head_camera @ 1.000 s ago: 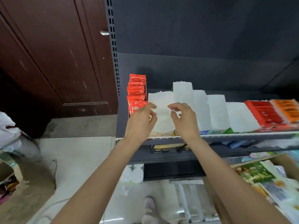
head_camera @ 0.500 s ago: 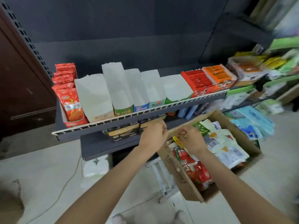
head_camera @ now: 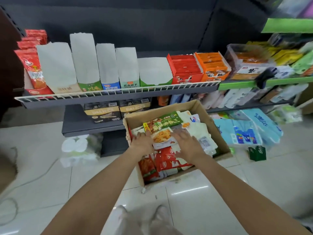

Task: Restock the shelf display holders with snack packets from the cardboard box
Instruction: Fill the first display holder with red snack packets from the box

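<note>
Both hands have dropped from the shelf [head_camera: 118, 96] edge into the box [head_camera: 199, 111] at 12 o'clock below me. My left hand [head_camera: 141, 144] lies flat, fingers straight, on packets [head_camera: 162, 133] at its 1 o'clock; my right hand [head_camera: 188, 145] spreads open over white ones. Red packets [head_camera: 166, 161] lie nearest me. White holders [head_camera: 84, 58] stand on the shelf.

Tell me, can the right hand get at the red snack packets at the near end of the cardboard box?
Probably yes. The right hand is spread open inside the brown cardboard box, and the red snack packets lie uncovered right beside its wrist.
</note>
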